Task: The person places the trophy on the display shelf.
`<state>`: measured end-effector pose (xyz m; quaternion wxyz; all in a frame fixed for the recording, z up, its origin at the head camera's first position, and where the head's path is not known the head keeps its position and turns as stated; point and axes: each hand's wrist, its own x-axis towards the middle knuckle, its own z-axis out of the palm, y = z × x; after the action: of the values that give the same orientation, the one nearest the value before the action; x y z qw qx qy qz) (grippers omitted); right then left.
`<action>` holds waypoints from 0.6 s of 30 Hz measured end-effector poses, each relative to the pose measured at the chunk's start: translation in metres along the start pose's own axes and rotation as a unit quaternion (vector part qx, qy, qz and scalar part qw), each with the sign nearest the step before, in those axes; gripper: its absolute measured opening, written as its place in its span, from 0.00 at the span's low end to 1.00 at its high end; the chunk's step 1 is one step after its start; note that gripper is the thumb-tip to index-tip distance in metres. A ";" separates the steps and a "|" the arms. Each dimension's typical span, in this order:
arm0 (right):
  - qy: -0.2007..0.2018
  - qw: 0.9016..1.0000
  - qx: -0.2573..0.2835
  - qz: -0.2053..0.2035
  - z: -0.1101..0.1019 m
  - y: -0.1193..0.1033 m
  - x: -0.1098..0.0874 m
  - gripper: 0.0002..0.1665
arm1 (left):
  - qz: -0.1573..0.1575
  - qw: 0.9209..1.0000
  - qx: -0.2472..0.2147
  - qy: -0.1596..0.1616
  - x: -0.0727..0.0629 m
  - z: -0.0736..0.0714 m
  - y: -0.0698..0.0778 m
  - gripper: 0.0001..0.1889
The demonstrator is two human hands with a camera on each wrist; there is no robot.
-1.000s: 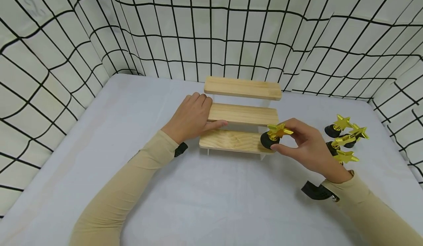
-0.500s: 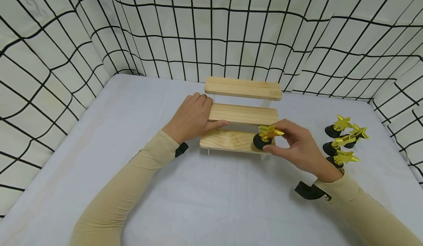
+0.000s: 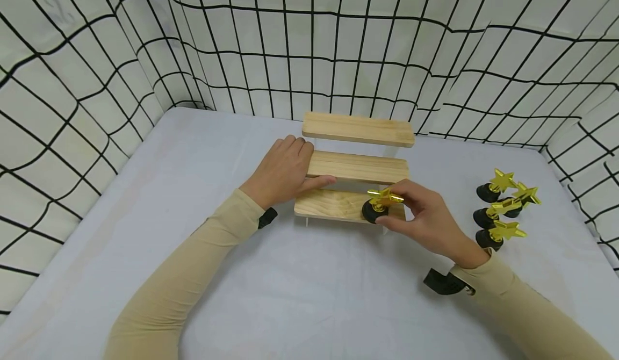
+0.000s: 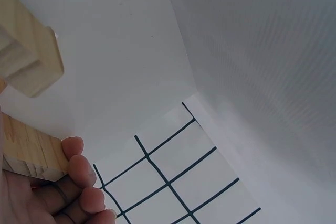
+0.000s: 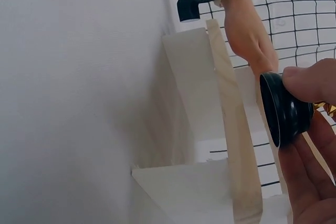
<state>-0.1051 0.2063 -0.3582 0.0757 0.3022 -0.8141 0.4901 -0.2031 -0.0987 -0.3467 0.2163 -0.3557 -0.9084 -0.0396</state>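
Note:
A three-tier display stand with pale wooden shelves rises stepwise in the head view. My left hand (image 3: 282, 169) grips the left end of its middle shelf (image 3: 360, 166); in the left wrist view the fingers (image 4: 80, 170) curl round the board's end. Between thumb and fingers, my right hand (image 3: 427, 215) holds a small gold star trophy (image 3: 382, 200) over the right half of the bottom shelf (image 3: 329, 205). The right wrist view shows its round black base (image 5: 286, 111) pinched, with the underside visible and tilted near the shelf. The top shelf (image 3: 358, 126) bears nothing.
Several more gold star trophies (image 3: 503, 231) on black bases stand grouped to the right on the white tabletop (image 3: 309, 295). Black wire mesh (image 3: 333, 59) before white sheeting borders the back and both sides.
My right hand has carried the trophy leftward over the bottom shelf, from its right end further inward. The left hand keeps its grip on the middle shelf.

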 end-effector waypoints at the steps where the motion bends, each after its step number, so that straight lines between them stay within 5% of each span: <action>1: 0.001 1.000 0.000 -0.001 0.001 0.000 0.000 0.30 | 0.000 1.000 0.001 0.000 0.000 0.000 0.000 0.38; 9: 0.010 1.000 0.005 -0.014 0.011 0.001 0.002 0.31 | -0.003 1.000 0.003 -0.003 0.001 0.000 0.001 0.39; 18: -0.007 0.999 -0.041 0.031 0.015 -0.004 0.006 0.28 | -0.007 1.000 0.009 -0.005 0.000 0.000 0.001 0.39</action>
<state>-0.1050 0.1901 -0.3608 0.0671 0.2765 -0.8429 0.4567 -0.2019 -0.0981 -0.3469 0.2149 -0.3477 -0.9121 -0.0306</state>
